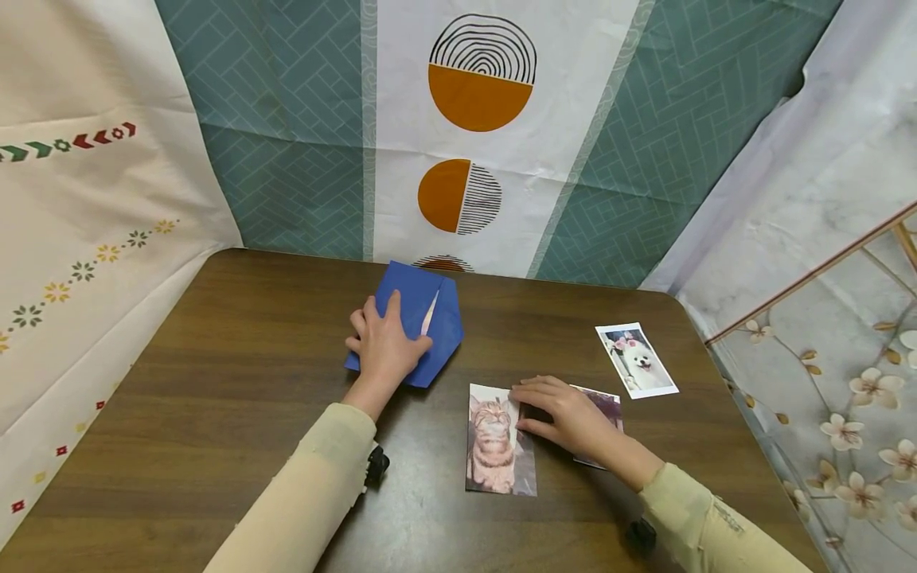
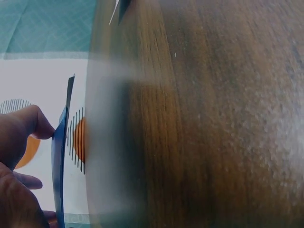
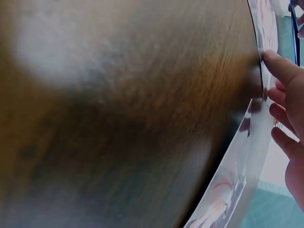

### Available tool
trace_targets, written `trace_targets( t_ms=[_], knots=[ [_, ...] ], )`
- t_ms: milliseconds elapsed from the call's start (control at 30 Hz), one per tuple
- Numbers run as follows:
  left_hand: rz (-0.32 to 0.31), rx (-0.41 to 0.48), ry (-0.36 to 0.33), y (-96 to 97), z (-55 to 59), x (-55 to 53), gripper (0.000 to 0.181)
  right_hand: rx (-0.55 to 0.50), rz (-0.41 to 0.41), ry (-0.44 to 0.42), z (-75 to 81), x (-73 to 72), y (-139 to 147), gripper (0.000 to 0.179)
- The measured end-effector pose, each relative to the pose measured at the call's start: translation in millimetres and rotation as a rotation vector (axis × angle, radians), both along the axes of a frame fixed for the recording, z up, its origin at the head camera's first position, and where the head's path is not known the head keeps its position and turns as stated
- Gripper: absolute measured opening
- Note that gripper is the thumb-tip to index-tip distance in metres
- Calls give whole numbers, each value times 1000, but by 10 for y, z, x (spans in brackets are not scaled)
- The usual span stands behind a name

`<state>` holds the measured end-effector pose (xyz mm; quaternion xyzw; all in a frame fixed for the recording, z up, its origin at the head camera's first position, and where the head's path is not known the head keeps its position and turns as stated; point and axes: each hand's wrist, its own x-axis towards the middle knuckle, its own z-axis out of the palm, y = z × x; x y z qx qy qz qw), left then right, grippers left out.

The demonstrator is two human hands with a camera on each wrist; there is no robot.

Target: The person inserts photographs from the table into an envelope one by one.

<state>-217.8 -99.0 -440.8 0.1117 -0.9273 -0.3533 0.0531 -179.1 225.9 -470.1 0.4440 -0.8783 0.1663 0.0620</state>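
Note:
My left hand [image 1: 387, 342] grips a blue paper envelope [image 1: 447, 322], its fingers spread across the top. A pale slit shows along one fold. Seen edge-on in the left wrist view, the envelope [image 2: 58, 166] stands clear of the tabletop, with the thumb against it. My right hand [image 1: 566, 414] touches the upper right edge of a photo of an orange cat [image 1: 493, 446]; its fingers are fairly straight. Under that hand, a second photo [image 1: 605, 406] with purple tones is partly hidden. The right wrist view shows the thumb [image 3: 280, 66] at the cat photo's edge [image 3: 263, 23].
A photo of a white dog [image 1: 637, 362] lies at the right of the brown wooden table [image 1: 236, 382]. Patterned cloth [image 1: 458, 103] hangs behind the table's back edge. More cloth hangs at the left and right sides.

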Motion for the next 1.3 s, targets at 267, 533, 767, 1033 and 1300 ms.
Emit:
trace_targets(
  t_ms=[267, 533, 767, 1033, 1300],
  knots=[
    [3, -7, 2, -4, 4, 19, 97, 24, 30, 31, -28, -150, -71, 44],
    [4, -13, 0, -6, 12, 6, 97, 61, 14, -15, 12, -271, -122, 43],
    [0, -9, -3, -3, 22, 14, 97, 44, -9, -44, 11, -315, -131, 45],
    [-6, -12, -9, -2, 14, 5, 97, -77, -104, -80, 34, -363, -109, 53],
    [-13, -3, -10, 1, 5, 10, 97, -82, -240, -197, 41, -435, -51, 51]
  ],
)
